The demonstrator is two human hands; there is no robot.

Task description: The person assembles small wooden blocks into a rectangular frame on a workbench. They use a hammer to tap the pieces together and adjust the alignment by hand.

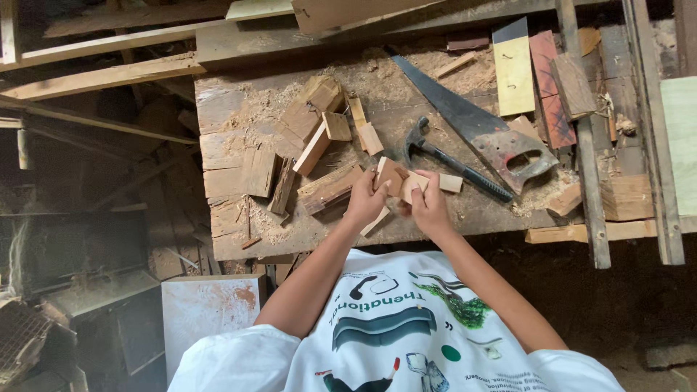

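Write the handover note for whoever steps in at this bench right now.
Left hand: grip on a small wood block, held over the workbench.
Right hand: grip on a second, paler wood piece, pressed against the first.
Hammer and handsaw lie untouched just beyond the hands; wood offcuts lie to the left.
Done: two pieces brought together. No fastening is visible.
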